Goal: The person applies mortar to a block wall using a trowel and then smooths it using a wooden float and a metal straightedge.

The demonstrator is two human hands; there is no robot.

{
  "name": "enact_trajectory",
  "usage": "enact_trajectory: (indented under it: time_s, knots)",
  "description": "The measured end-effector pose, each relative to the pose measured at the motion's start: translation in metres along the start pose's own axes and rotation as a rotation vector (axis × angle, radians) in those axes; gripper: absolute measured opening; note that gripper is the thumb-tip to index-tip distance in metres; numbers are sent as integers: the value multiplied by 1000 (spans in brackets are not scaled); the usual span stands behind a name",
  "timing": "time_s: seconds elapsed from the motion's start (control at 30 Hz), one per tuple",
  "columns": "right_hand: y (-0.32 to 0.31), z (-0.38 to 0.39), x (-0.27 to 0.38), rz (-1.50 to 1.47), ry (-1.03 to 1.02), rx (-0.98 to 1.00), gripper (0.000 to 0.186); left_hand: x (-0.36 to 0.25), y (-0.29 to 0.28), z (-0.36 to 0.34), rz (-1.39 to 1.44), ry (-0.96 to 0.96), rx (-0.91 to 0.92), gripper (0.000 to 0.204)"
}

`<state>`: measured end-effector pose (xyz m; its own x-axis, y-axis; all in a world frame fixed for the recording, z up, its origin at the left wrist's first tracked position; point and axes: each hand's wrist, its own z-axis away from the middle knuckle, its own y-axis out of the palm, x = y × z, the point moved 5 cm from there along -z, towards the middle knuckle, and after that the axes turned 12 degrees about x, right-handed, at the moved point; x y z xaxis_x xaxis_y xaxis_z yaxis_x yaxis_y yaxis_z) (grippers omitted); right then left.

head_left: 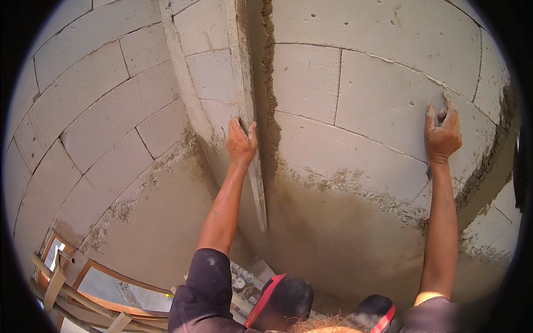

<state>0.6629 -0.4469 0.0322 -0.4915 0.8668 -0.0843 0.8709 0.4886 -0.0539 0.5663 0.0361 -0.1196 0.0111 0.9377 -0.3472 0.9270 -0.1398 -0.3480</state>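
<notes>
My left hand (241, 147) is closed around the edge of a long, mortar-smeared straightedge (242, 61). The straightedge stands nearly upright near the inner corner, its lower end beside the wet plaster (344, 238). Off to the right, my right hand (442, 133) is raised in front of the pale block wall (383, 100). Its thumb and forefinger point up apart, another finger is curled, and nothing shows between them. I cannot tell whether its fingertips touch the blocks.
A vertical mortar strip (268, 83) runs beside the straightedge, and another rough mortar edge (483, 166) is at far right. Wooden frames (122, 277) and scaffold poles (72, 291) are at lower left. My dark trousers with red stripes (286, 299) show below.
</notes>
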Motion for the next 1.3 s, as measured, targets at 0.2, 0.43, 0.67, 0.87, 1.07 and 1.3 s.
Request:
enact_trajectory:
  time_s: [0.2, 0.43, 0.67, 0.87, 1.07, 1.3]
  knots:
    - [-6, -6, 2, 55, 31, 38, 41, 1, 22, -15, -10, 42, -123, 49]
    - [-12, -5, 9, -47, 75, 44, 44, -70, -31, -170, 24, 129, -299, 44]
    - [-14, -4, 4, -81, 93, 43, 43, -86, -11, -133, 123, 142, -262, 44]
    - [-14, -6, 1, -71, 86, 34, 43, -72, -6, -107, 77, 135, -259, 44]
    - [-13, -3, 5, -88, 98, 9, 42, -88, -61, -227, 44, 113, -334, 41]
    - [-15, -4, 0, -91, 100, 19, 43, -60, -14, -113, 138, 157, -248, 41]
